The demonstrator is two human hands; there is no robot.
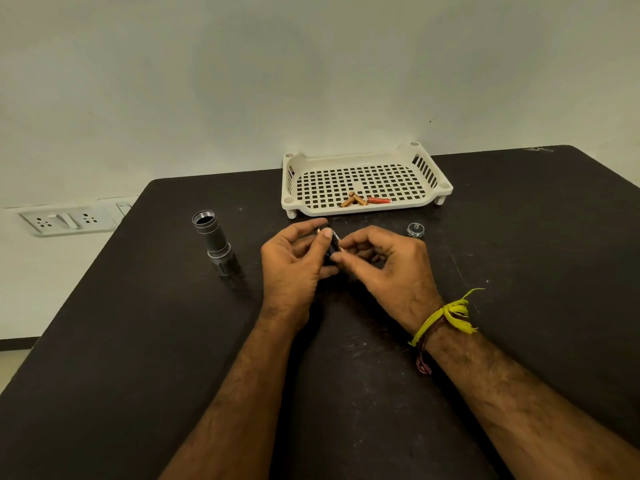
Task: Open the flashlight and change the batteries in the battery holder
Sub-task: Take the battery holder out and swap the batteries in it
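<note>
Both forearms reach up from the bottom edge over the dark counter [138, 341]; yellow thread [446, 315] circles the right wrist. At frame centre the left hand [294, 261] and right hand [384, 265] meet, fingers curled round a black holder [333, 245], its long axis tilted from lower left to upper right, mostly hidden. Left of them the flashlight [214, 242] stands open end up. Right, a cap [415, 230]. Farther back, three batteries [363, 199] lie in a white tray [360, 209].
</note>
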